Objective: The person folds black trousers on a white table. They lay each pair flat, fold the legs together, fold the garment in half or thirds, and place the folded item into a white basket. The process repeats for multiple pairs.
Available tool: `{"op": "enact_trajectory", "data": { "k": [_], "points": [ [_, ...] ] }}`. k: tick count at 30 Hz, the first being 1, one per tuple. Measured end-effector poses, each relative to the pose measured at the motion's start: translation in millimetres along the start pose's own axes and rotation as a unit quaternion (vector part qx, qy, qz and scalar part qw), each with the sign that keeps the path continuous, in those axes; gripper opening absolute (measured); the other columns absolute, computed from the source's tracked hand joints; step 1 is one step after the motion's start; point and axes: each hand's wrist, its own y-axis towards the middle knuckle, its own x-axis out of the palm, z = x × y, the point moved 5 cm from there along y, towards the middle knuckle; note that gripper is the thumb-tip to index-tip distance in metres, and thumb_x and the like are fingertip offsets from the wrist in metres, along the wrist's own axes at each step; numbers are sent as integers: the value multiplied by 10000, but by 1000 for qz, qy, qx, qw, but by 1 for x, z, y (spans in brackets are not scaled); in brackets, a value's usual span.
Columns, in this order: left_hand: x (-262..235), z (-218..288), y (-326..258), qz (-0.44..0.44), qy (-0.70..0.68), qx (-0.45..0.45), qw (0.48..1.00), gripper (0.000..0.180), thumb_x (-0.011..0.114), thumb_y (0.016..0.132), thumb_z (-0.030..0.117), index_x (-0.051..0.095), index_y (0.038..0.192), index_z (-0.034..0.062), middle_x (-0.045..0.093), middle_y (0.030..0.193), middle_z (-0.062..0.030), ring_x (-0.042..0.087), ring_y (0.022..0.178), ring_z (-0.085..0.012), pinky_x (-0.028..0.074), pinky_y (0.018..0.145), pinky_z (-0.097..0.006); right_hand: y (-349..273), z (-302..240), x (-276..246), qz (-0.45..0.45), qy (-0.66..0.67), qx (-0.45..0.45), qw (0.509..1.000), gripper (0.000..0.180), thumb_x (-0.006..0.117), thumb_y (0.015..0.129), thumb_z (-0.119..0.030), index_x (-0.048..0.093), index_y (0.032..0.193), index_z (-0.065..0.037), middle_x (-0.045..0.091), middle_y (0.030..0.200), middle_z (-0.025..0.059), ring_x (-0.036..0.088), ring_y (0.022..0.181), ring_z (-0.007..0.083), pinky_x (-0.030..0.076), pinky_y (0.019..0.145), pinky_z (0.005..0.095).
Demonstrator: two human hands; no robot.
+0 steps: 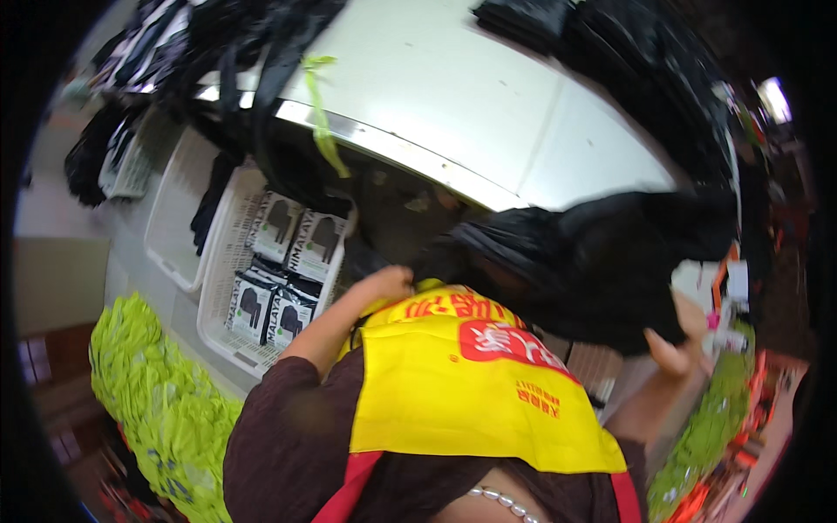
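Note:
A large black garment (602, 261), smeared by motion, hangs in front of me at the edge of the white table. My right hand (684, 336) is at its right end, thumb apart on the near side and the other fingers mostly behind the cloth. My left hand (392, 281) is near my waist, beside the yellow apron (436, 383). Its fingers look curled, and what they hold, if anything, is hidden. Dark cloth lies just beyond that hand.
The white table (418, 78) carries black garments (628, 61) at the far right and a black pile (218, 44) at the left. A yellow-green strip (321, 122) hangs over its edge. White baskets (214, 288) hold packaged items (279, 227). Lime-green bags (157, 392) are heaped at the left.

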Motion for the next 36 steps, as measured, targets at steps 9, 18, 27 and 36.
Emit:
{"op": "enact_trajectory", "data": {
  "k": [9, 18, 27, 36],
  "points": [
    [-242, 274, -193, 467, 94, 512, 714, 419, 750, 699, 237, 608, 1041, 40, 631, 1009, -118, 578, 998, -288, 427, 907, -354, 65, -40, 89, -320, -92, -108, 937, 228, 672, 531, -77, 453, 591, -60, 457, 611, 68, 501, 600, 244, 412, 486, 341],
    [-239, 236, -156, 238, 132, 329, 904, 537, 731, 687, 441, 595, 1013, 37, 577, 1026, -140, 561, 948, -277, 475, 773, -355, 69, -41, 79, -328, -23, -140, 934, 234, 678, 495, -31, 464, 589, -41, 532, 713, 85, 547, 699, 264, 454, 542, 341],
    [-242, 215, -152, 267, 378, 131, 877, 95, 639, 783, 162, 601, 777, 75, 590, 632, -98, 598, 607, -250, 480, 593, -340, 58, -8, 41, -284, -287, -33, 914, 269, 702, 611, -86, 595, 855, -55, 628, 944, 116, 561, 1044, 257, 266, 1044, 506],
    [-276, 214, -191, 313, 476, 41, 821, 273, 684, 766, 307, 581, 685, 67, 590, 635, -102, 619, 694, -253, 486, 714, -370, 56, 13, 29, -155, -221, -51, 962, 205, 724, 646, -11, 525, 691, -25, 472, 1297, 114, 414, 1225, 301, 257, 1060, 479]
  ]
}}
